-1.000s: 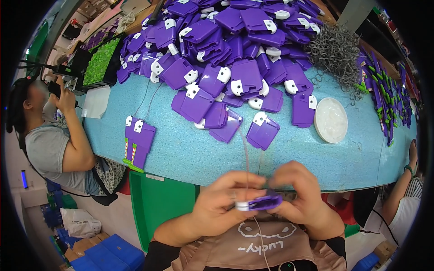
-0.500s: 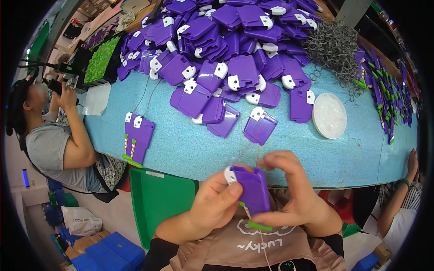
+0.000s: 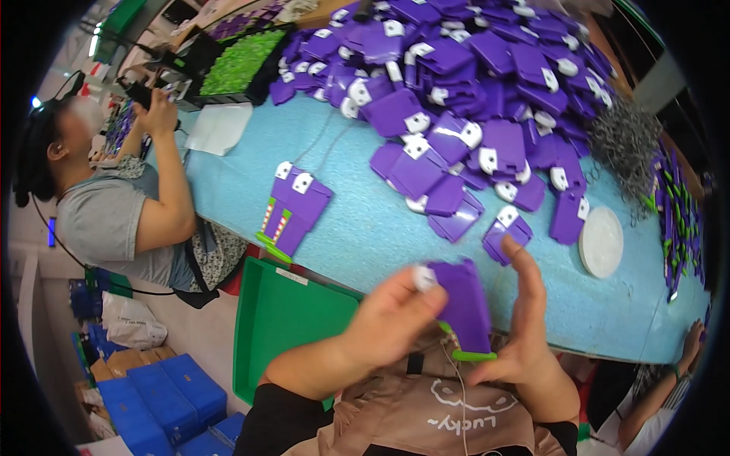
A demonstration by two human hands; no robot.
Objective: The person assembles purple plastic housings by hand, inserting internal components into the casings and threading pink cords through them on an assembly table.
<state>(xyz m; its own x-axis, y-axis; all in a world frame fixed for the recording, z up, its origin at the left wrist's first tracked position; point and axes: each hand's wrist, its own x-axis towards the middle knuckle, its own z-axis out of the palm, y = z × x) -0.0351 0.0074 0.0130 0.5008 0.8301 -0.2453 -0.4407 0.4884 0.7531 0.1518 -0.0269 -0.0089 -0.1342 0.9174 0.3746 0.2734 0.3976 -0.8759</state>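
In my left hand (image 3: 384, 315) is a flat purple plastic case (image 3: 468, 304) with a white corner piece and a green strip along its lower edge. My thumb and fingers pinch it at the white corner. To the right of the case, my right hand (image 3: 531, 334) is open, its index finger stretched up and its thumb near the case's lower right corner; I cannot tell whether the thumb touches it. Just beyond my right fingertips lies a single purple case (image 3: 520, 232) with a white corner. Two purple cases with striped green pieces (image 3: 306, 204) lie together on the left.
A large heap of purple cases (image 3: 498, 144) covers the far side of the blue table (image 3: 365, 251). Right of it are tangled dark wire parts (image 3: 627, 144), a round white dish (image 3: 601, 243) and purple-green strips (image 3: 677, 220). A green bin (image 3: 262, 334) stands below the edge. A person (image 3: 114, 213) sits left.
The whole view has swung, so the table things appear farther right and lower. My right fingers have spread away from the case, while my left hand keeps its pinch.
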